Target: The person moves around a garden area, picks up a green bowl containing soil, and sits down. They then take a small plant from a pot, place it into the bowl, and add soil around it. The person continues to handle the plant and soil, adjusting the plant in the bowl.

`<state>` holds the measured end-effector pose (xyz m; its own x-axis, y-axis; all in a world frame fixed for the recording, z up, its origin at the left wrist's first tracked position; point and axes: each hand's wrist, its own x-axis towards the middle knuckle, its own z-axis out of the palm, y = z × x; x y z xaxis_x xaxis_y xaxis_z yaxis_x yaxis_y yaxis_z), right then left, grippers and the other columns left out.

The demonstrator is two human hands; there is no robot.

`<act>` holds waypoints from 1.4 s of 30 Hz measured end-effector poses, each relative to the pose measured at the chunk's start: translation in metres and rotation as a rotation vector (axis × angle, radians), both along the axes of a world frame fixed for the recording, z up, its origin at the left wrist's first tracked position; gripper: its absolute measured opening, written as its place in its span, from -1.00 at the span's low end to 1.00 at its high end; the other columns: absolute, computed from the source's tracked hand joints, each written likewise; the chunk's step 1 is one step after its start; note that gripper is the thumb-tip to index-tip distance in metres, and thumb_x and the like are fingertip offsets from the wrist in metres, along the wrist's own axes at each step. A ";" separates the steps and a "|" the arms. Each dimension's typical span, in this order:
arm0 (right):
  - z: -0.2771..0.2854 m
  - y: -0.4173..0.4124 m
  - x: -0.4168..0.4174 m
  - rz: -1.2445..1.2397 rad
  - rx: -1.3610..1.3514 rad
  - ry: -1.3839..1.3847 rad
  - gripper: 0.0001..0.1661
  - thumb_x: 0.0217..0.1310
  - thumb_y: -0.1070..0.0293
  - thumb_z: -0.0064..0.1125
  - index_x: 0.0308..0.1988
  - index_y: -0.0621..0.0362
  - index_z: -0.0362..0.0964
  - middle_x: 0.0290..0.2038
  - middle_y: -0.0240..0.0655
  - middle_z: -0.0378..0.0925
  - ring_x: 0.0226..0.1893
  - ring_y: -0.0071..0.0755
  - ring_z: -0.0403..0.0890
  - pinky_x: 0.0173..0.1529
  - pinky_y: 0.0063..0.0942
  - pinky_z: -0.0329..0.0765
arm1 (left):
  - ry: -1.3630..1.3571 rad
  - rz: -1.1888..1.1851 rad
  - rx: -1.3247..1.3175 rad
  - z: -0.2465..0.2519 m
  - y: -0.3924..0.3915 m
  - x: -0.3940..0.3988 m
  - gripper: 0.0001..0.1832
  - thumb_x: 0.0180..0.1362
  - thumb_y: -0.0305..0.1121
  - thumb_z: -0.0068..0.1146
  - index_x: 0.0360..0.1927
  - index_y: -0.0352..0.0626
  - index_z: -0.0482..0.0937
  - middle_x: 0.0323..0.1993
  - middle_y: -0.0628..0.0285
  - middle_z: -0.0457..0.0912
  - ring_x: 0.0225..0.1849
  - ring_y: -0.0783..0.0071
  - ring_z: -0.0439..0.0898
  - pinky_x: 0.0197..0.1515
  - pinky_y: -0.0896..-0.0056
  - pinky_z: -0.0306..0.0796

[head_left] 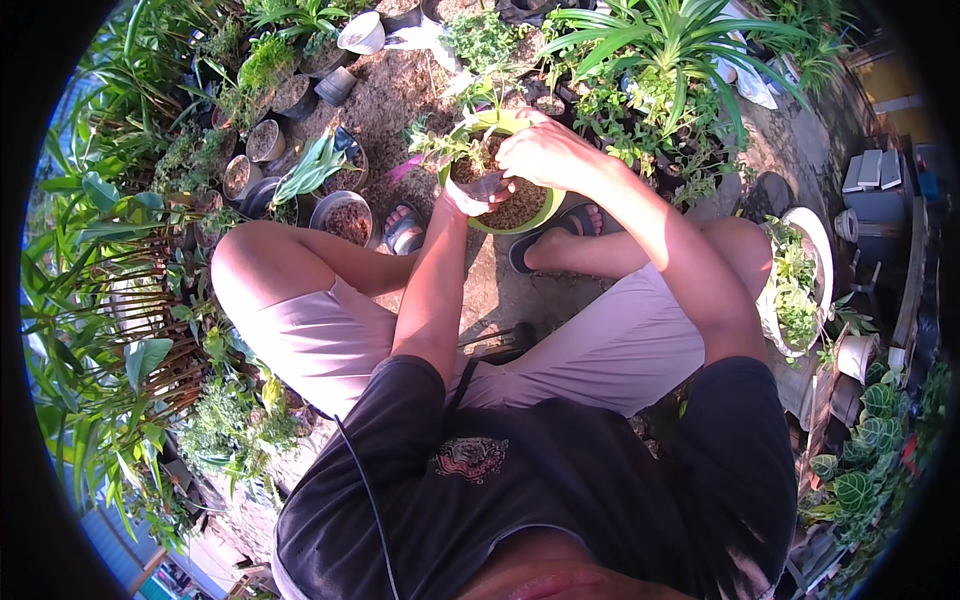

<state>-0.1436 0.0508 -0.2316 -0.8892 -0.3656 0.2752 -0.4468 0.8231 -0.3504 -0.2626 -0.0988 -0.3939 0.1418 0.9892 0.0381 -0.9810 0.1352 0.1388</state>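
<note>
A lime-green plastic pot (556, 208) stands on the ground between my feet, with dark crumbly soil (517, 212) inside. My left hand (480, 198) reaches over its near left side, palm turned up and partly in shadow; a dark patch lies at its fingers, and I cannot tell whether that is soil or shade. From the right, my right hand (547, 152) reaches over the pot with bent fingers close to the left fingertips. What its fingertips touch is hidden. A leafy green plant (450, 144) leans over the pot's far left rim, just beyond my left hand.
Soil-filled pots (345, 217) stand left of my feet, near a cut-looking bunch of broad leaves (311, 171). A white basin (821, 247) with leafy plants sits by my right knee. Dense potted plants (667, 97) crowd the far right. A grey pot (336, 85) lies tipped over.
</note>
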 end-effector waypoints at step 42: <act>-0.014 0.023 -0.007 -0.511 -0.994 -0.539 0.02 -0.06 0.23 0.43 0.28 0.37 0.04 0.09 0.00 0.44 0.08 -0.20 0.48 0.16 -0.35 0.41 | 0.185 0.590 -0.137 0.075 0.026 -0.004 -0.20 0.18 0.38 -0.33 0.21 -0.09 0.31 0.00 0.04 0.51 -0.07 0.14 0.54 -0.10 0.02 0.50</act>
<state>-0.1511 0.0739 -0.2460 -0.9539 0.2139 -0.2107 0.2419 0.1322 -0.9612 -0.2663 -0.0728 -0.3192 -0.4367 0.8971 -0.0670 -0.8573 -0.3925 0.3332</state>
